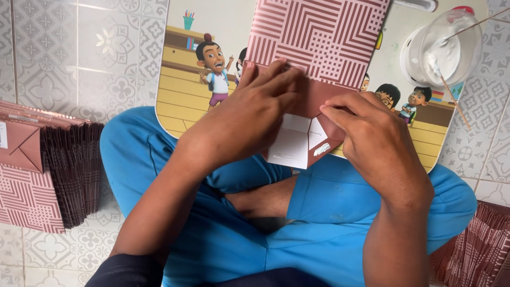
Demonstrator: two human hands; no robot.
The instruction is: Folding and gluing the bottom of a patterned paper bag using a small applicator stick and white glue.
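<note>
A floor of pale grey ceramic tiles with embossed flower and lattice patterns [64, 58] lies under everything. On it, across the person's blue-trousered crossed legs [329, 207], rests a smooth rounded lap board printed with cartoon children in a wooden classroom [180, 90]. Left of the board stands a thick stack of folded maroon paper bags with a geometric line pattern [48, 170], their edges fanned like ribs; right of the board, low down, a second heap of the same striped paper [478, 250] shows.

On the board's middle lies a maroon paper bag with a pink geometric maze print [319, 37], its plain matte bottom flaps folded towards the person, white inner paper showing. The left hand [249, 114] lies flat on the fold, fingers spread and pressing. The right hand [372, 133] pinches a corner flap, fingers drawn close together.

At the board's top right corner sits a clear round plastic tub of white glue [443, 53] with thin wooden sticks [451, 90] in it.
</note>
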